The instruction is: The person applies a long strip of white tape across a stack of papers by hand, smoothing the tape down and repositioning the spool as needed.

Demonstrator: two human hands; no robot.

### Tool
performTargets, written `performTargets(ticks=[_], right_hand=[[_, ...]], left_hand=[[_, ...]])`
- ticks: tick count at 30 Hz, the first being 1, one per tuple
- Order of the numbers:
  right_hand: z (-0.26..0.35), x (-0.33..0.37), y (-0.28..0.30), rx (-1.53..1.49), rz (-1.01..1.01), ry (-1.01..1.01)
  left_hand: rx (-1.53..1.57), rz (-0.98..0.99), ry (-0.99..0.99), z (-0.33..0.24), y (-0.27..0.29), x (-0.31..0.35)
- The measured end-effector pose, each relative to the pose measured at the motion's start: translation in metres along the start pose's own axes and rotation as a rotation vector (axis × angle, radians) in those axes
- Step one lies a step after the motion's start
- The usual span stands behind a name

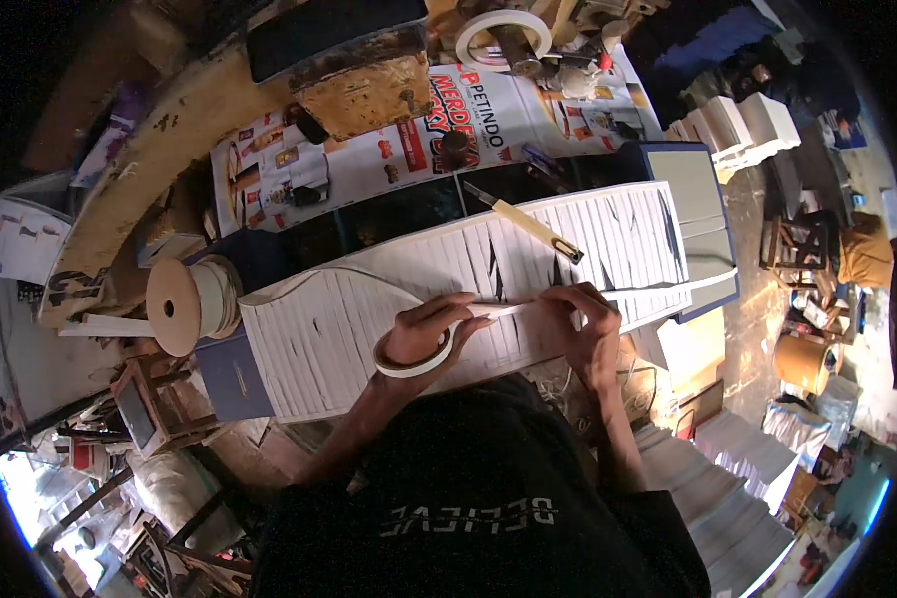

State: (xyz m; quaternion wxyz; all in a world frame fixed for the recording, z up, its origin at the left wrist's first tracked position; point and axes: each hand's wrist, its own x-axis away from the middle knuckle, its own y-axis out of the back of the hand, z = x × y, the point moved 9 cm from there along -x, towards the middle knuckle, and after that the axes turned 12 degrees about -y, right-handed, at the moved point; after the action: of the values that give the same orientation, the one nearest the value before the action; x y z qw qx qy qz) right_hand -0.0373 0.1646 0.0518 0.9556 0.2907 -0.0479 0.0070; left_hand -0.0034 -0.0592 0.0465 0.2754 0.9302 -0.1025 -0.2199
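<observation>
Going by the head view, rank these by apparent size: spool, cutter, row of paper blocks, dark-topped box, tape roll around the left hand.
Largest to smallest:
1. Row of paper blocks
2. Dark-topped box
3. Spool
4. Cutter and tape roll: unranked, since the left hand partly hides the roll.

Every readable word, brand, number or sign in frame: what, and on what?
Wording not copied out; by place:
Printed sheet at the back: large red and black lettering, legible in part; finer print too small to read.
Black shirt: pale lettering across the front, upside down in this view, legible.
Dark-blue cover, lower left: small pale mark, too small to read.
Curved tan surface at left: dark marks, unreadable.
</observation>
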Motion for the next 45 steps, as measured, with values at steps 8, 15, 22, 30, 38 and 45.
performTargets(ticks=[8,15,22,30,38,45], right_hand=[[-0.010,-0.008,0.011,0.065,-0.005,0.044],[-0.008,-0.008,0.012,0.063,-0.037,0.057],[-0.006,-0.007,0.010,0.071,-0.039,0.035],[0.019,0.001,-0.042,-0.013,0.011,0.064],[0.016,-0.003,-0.034,0.006,0.034,0.035],[0.017,-0.004,-0.033,0.027,0.044,0.071]], left_hand=[[-0.004,-0.091,0.050,0.001,-0.009,-0.010],[-0.026,-0.108,0.017,0.000,-0.009,-0.012],[-0.083,-0.083,0.019,-0.005,-0.010,-0.016],[-0.113,-0.093,-0.055,-0.005,-0.013,-0.009],[-0.058,-0.088,-0.025,0.010,0.019,0.014],[-0.121,-0.074,0.005,0.006,0.014,0.007]])
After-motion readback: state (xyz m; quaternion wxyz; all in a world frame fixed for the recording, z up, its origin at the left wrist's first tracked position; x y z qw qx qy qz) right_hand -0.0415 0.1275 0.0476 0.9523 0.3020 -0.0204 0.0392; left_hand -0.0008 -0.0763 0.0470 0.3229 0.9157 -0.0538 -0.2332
